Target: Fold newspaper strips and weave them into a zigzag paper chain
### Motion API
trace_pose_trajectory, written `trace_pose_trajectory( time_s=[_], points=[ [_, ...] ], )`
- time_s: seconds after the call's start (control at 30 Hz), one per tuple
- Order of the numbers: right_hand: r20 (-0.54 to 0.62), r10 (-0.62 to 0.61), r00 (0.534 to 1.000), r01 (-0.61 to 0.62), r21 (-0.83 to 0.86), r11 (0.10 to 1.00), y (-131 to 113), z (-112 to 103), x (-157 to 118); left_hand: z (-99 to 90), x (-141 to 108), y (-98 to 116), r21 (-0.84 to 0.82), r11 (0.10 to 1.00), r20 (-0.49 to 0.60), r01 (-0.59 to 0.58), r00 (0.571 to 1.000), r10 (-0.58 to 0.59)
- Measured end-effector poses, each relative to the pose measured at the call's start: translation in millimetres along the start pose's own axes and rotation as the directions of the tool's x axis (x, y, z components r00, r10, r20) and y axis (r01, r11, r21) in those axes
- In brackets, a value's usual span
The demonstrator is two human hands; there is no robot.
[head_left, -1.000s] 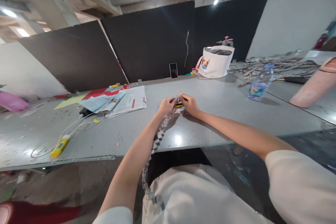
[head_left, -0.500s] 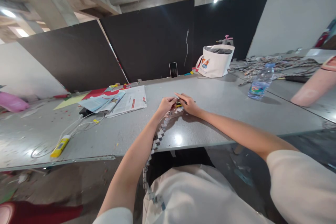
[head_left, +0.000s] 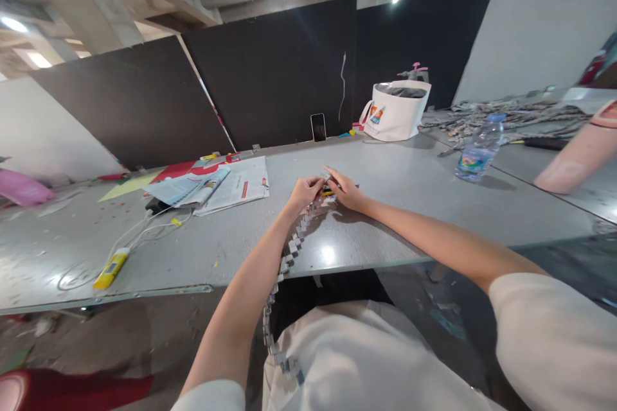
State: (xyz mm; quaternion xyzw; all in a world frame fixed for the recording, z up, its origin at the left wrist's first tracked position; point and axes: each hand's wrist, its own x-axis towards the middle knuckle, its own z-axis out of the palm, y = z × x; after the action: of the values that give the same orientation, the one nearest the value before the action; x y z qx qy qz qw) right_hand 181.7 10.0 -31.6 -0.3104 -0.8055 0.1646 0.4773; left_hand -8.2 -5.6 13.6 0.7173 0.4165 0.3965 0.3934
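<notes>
A long zigzag chain of folded paper (head_left: 292,247) hangs from between my hands over the table's front edge, down to my lap. My left hand (head_left: 307,192) is closed on the chain's upper end, fingertips pinched together. My right hand (head_left: 344,190) touches the same end from the right, with its index finger stretched forward and its thumb tip hidden. Beneath my right hand lies a small yellow and black item (head_left: 328,192), mostly covered, with pale paper pieces beside it.
Printed sheets (head_left: 241,186) and a yellow glue stick (head_left: 110,268) with cables lie left. A phone (head_left: 319,128) leans on the black partition. A white bag (head_left: 396,112), water bottle (head_left: 479,149), pink bottle (head_left: 578,151) and rolled paper strips (head_left: 520,119) stand or lie right.
My right index finger has lifted and straightened a little at the chain's end. My left hand keeps its pinch in almost the same place.
</notes>
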Motion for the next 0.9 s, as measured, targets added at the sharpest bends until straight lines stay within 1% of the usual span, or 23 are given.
trace_pose_trajectory(
  time_s=[0.07, 0.1, 0.17, 0.23, 0.4, 0.57, 0.7, 0.9],
  points=[
    [-0.067, 0.084, 0.994, -0.080, 0.056, 0.995, 0.1, 0.3, 1.2, -0.1, -0.5, 0.2, 0.054, 0.998, 0.011, -0.042, 0.999, 0.041],
    [-0.078, 0.114, 0.990, -0.109, 0.067, 0.992, -0.2, 0.2, 1.7, 0.0, -0.6, 0.0, 0.074, 0.996, 0.017, -0.054, 0.998, 0.052],
    [-0.063, 0.135, 0.989, -0.131, 0.060, 0.990, -1.4, -0.5, 2.0, 0.5, -0.2, -0.7, 0.101, 0.993, 0.024, -0.066, 0.998, 0.064],
    [-0.042, 0.133, 0.990, -0.131, 0.051, 0.990, -3.5, -1.5, 1.8, 0.9, 0.5, -1.4, 0.113, 0.991, 0.023, -0.073, 0.997, 0.070],
    [-0.064, 0.117, 0.991, -0.113, 0.063, 0.992, -7.8, -2.5, 1.5, 1.2, 0.8, -0.8, 0.111, 0.992, 0.023, -0.062, 0.998, 0.059],
    [-0.079, 0.097, 0.992, -0.091, 0.075, 0.993, -6.9, -1.2, 1.9, 1.1, -1.2, 3.3, 0.102, 0.994, -0.005, -0.045, 0.999, 0.046],
    [-0.128, 0.090, 0.988, -0.087, 0.031, 0.996, -5.8, 0.0, 1.8, 1.1, -3.3, 6.2, 0.016, 1.000, 0.023, -0.010, 1.000, 0.009],
    [-0.179, 0.055, 0.982, -0.065, -0.049, 0.997, -9.1, -0.6, 1.0, 2.1, -3.8, 5.6, -0.014, 1.000, 0.022, -0.002, 1.000, 0.002]
  ],
)
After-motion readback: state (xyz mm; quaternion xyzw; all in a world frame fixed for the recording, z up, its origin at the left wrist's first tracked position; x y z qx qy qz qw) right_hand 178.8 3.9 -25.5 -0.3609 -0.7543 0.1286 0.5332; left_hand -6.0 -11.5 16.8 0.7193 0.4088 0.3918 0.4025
